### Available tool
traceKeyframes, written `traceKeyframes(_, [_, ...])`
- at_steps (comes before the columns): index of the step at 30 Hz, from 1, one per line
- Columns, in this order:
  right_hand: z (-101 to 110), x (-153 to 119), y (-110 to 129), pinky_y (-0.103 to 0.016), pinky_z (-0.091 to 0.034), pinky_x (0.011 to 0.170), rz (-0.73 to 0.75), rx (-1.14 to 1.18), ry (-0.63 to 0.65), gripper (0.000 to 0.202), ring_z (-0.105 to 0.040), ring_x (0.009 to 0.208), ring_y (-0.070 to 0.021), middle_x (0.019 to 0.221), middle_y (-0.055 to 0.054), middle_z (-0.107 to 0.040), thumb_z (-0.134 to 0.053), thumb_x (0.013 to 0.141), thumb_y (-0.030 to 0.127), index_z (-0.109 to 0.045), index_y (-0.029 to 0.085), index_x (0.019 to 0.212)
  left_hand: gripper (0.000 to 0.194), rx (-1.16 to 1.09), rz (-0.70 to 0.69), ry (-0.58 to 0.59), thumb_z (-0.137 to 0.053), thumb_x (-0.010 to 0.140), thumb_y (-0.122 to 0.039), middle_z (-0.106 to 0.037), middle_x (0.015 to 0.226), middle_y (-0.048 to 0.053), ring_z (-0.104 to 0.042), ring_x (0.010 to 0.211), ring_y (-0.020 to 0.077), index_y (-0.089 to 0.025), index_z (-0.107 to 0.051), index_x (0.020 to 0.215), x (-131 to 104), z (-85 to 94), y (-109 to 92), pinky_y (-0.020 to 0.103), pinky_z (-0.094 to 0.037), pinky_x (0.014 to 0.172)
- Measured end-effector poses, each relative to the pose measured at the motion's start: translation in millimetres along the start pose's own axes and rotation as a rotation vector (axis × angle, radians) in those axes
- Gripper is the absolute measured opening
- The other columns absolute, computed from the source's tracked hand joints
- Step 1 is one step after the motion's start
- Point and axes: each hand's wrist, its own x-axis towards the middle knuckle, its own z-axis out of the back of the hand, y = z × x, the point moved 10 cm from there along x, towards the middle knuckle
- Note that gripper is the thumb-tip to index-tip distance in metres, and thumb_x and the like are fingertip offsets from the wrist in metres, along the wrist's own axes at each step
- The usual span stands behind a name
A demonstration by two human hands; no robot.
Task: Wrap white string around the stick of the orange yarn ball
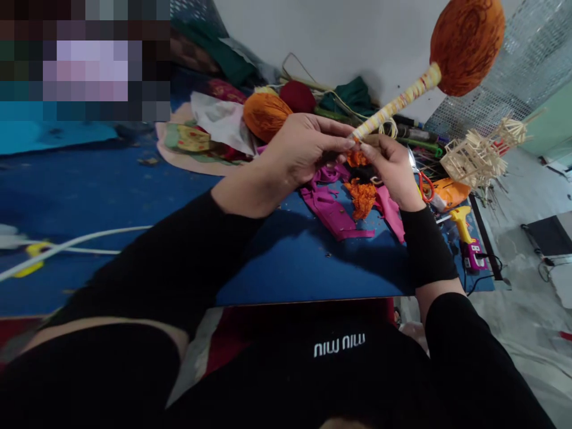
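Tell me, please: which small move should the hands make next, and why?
Perhaps the right hand should gently press the lower end of the wrapped stick, because both hands meet there and the left hand seems to grip it, with the big orange ball at the other end.

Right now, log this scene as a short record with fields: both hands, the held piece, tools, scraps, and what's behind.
Left hand: pinching the wrapped stick near its lower end
Right hand: at that same end, exact grip unclear
Stick's upper end: orange rounded head
Tools: red-handled scissors, yellow-and-purple glue gun
Scraps: magenta strips, crinkled orange cloth
Behind: another orange piece, dark red ball
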Motion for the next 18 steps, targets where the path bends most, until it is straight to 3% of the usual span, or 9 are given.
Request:
traceKeyframes(4, [13, -6, 7, -0.035, -0.058, 0.084, 0.028, -0.120, -0.159, 0.036, -0.061, 0.080, -0.0165, 0.081, 0.001, -0.065, -0.052, 0.109, 0.049, -0.070, 0.024, 0.091, 0.014, -0.249, 0.180, -0.097, -0.077, 0.079, -0.007, -0.083, 0.090, 0.004, -0.075, 0.082, 0.0181, -0.021, -0.080, 0.082, 2, 4.8, 15, 0.044, -0.064, 0.092])
traceKeyframes(9, [6, -12, 18, -0.035, -0.057, 0.087, 0.065, -0.222, -0.159, 0.030, -0.063, 0.081, -0.0163, 0.088, 0.000, -0.070, -0.049, 0.111, 0.041, -0.070, 0.024, 0.096, 0.015, -0.197, 0.187, -0.052, -0.077, 0.082, -0.004, -0.083, 0.093, 0.006, -0.074, 0.074, 0.0157, -0.018, -0.081, 0.085, 10, 7.9, 22, 0.036, -0.063, 0.082])
traceKeyframes(13, [5, -12, 20, -0.036, -0.058, 0.090, 0.114, -0.284, -0.156, 0.032, -0.066, 0.087, -0.0175, 0.092, -0.002, -0.071, -0.046, 0.112, 0.039, -0.069, 0.025, 0.097, 0.014, -0.190, 0.168, -0.044, -0.081, 0.077, -0.007, -0.078, 0.080, 0.003, -0.062, 0.061, 0.0112, -0.018, -0.077, 0.084, 12, 8.0, 24, 0.030, -0.054, 0.066])
traceKeyframes(18, [5, -15, 23, -0.040, -0.059, 0.095, 0.170, -0.349, -0.144, 0.030, -0.070, 0.098, -0.0214, 0.098, -0.005, -0.073, -0.044, 0.112, 0.035, -0.070, 0.026, 0.099, 0.017, -0.129, 0.140, -0.098, -0.080, 0.079, -0.010, -0.069, 0.068, -0.006, -0.054, 0.060, 0.0087, -0.022, -0.073, 0.089, 6, 4.0, 16, 0.034, -0.054, 0.075])
